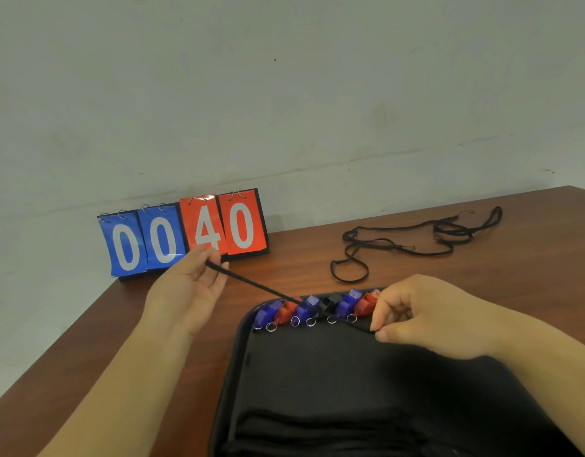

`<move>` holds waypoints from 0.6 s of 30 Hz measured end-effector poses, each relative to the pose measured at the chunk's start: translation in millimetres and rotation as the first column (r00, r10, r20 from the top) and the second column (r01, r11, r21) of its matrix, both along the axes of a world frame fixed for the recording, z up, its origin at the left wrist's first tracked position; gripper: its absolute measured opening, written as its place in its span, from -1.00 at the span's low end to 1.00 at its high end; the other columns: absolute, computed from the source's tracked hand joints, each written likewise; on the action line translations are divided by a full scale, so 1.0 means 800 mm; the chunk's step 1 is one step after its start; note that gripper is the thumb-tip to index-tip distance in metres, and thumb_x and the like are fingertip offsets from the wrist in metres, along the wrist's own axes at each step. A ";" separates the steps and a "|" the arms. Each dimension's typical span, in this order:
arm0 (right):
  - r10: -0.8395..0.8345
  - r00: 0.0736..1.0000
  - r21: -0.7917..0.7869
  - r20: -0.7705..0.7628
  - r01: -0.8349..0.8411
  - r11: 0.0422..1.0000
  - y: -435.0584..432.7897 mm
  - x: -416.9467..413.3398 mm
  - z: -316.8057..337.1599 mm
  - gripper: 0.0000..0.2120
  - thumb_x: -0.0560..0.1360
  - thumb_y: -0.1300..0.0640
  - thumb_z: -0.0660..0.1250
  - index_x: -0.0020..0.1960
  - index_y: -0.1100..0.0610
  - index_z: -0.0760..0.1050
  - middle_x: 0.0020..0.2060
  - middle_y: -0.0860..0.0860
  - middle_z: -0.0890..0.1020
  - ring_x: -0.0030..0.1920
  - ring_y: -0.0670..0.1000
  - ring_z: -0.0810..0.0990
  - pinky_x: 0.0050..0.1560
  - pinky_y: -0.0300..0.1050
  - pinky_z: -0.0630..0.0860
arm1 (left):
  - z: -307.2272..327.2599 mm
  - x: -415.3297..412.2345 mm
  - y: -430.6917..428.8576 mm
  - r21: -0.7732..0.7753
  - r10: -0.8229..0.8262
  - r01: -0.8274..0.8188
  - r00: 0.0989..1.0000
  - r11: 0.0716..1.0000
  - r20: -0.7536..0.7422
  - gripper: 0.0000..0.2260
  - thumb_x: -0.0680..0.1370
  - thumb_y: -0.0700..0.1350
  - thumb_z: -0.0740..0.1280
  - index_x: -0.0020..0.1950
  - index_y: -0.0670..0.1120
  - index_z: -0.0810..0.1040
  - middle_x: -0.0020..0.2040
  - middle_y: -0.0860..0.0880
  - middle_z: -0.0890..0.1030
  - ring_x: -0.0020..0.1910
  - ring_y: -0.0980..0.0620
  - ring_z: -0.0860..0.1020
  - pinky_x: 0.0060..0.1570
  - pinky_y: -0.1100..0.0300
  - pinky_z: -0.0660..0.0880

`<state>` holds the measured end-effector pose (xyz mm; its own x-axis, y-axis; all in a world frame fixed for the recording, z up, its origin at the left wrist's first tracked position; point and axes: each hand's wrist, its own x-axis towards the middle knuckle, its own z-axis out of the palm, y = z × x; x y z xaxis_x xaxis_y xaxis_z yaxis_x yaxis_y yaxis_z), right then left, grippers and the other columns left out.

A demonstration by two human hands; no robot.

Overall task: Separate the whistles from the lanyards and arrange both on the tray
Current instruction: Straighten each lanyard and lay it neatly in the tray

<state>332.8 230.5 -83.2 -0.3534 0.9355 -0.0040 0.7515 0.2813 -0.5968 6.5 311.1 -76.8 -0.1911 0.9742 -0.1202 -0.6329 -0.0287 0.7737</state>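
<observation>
A black tray lies on the brown table in front of me. Along its far edge stands a row of several whistles, blue, red and one black, each with a small metal ring. My left hand pinches one end of a black lanyard, held taut over the whistles. My right hand pinches the lanyard's other end just above the tray. Dark folded lanyards lie at the tray's near end, hard to make out.
A flip scoreboard reading 00 40 stands at the table's back left corner against the wall. A loose tangle of black lanyards lies on the table behind the tray, to the right. The table's left edge runs diagonally beside my left arm.
</observation>
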 end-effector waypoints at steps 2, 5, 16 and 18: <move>0.008 1.000 -0.006 0.007 -0.008 1.000 0.000 -0.001 0.000 -0.94 0.52 0.03 0.49 -0.08 -0.13 0.66 -0.14 -0.31 0.68 -0.11 -0.28 0.66 -0.08 -0.37 0.54 | -0.001 -0.004 0.004 -0.034 0.038 -0.038 0.999 0.999 0.013 -0.78 0.60 -0.20 0.40 0.25 -0.15 0.63 -0.03 -0.05 0.70 -0.28 0.16 0.64 -0.19 0.23 0.63; 0.022 1.000 -0.023 0.008 -0.022 0.999 -0.001 -0.001 0.000 -0.94 0.52 0.03 0.49 -0.09 -0.13 0.66 -0.15 -0.32 0.68 -0.12 -0.27 0.66 -0.07 -0.36 0.54 | 0.000 -0.010 0.007 -0.046 0.052 -0.055 0.997 0.997 -0.065 -0.84 0.65 -0.16 0.34 0.21 -0.08 0.63 -0.15 0.02 0.72 -0.43 0.21 0.48 -0.42 0.37 0.42; 0.015 1.000 -0.058 -0.021 -0.016 0.998 -0.004 -0.004 0.001 -0.81 0.53 0.05 0.49 0.09 -0.16 0.60 -0.13 -0.23 0.73 -0.10 -0.26 0.67 -0.04 -0.35 0.51 | 0.019 0.026 -0.037 0.117 0.003 0.135 0.643 0.984 -0.766 -0.90 0.65 -0.17 0.33 0.05 -0.03 0.63 -0.02 -0.02 0.76 -0.44 0.15 0.40 -0.39 0.29 0.35; 0.010 0.999 -0.052 -0.036 -0.012 0.999 -0.005 -0.005 0.001 -0.74 0.52 0.03 0.49 0.17 -0.17 0.55 -0.11 -0.23 0.73 -0.08 -0.26 0.68 -0.02 -0.34 0.50 | 0.022 0.045 -0.059 0.114 0.011 0.249 0.378 0.962 -0.926 -0.92 0.63 -0.14 0.37 0.03 0.00 0.66 -0.10 0.06 0.77 -0.35 0.19 0.59 -0.19 0.28 0.46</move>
